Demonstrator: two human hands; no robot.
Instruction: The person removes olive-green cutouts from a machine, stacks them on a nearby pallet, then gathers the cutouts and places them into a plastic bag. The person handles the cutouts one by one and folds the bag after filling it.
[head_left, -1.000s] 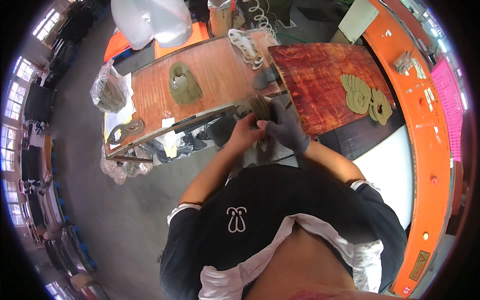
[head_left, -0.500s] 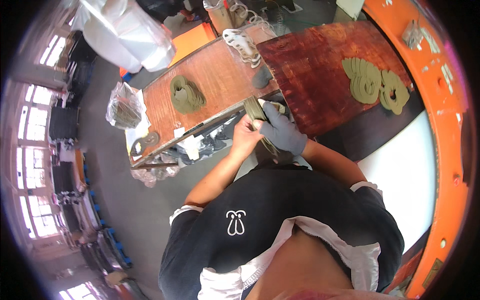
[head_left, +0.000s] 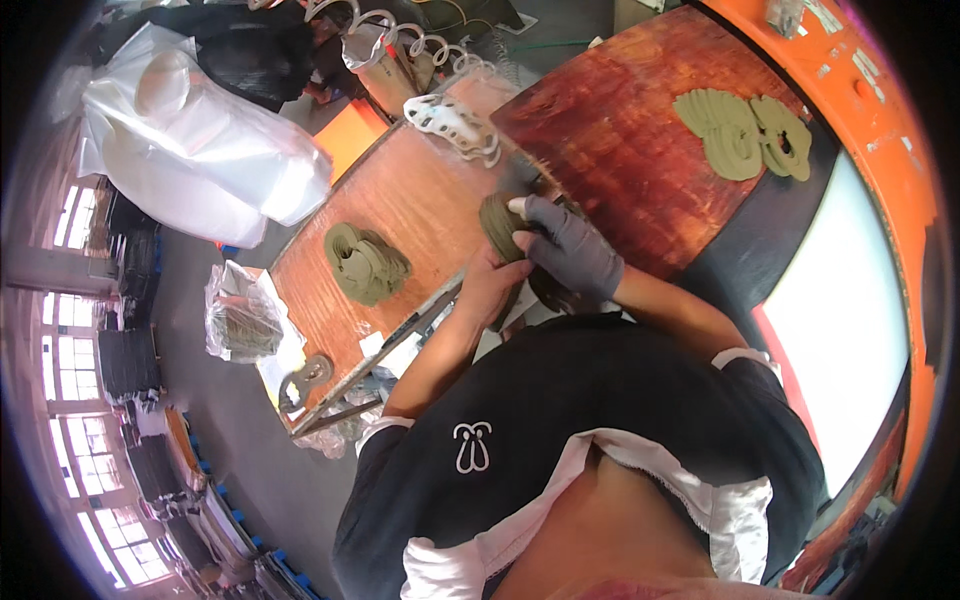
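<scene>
A stack of olive-green flat cut pieces (head_left: 497, 222) is held up in front of my chest. My bare left hand (head_left: 490, 283) grips its lower left side. On my right hand (head_left: 575, 250) is a dark grey glove with bare fingertips, its thumb and fingers closed on the stack's right side. My hands hide the lower part of the stack. Another pile of olive pieces (head_left: 365, 265) lies fanned out on the wooden table (head_left: 300, 285) to the left. Similar overlapping olive pieces (head_left: 735, 135) rest on the reddish-brown board (head_left: 600, 110) at the right.
White perforated shoe-shaped pieces (head_left: 452, 128) lie at the table's far end. Clear plastic sheeting (head_left: 200, 130) hangs over the far left. A plastic bag of pieces (head_left: 243, 315) and a grey ring-shaped piece (head_left: 305, 383) sit at the left end. An orange machine frame (head_left: 885, 170) borders the right.
The view has shifted, so the table sits lower and further left. The stack in my hands has tilted and shows more of its face. Both hands still hold it.
</scene>
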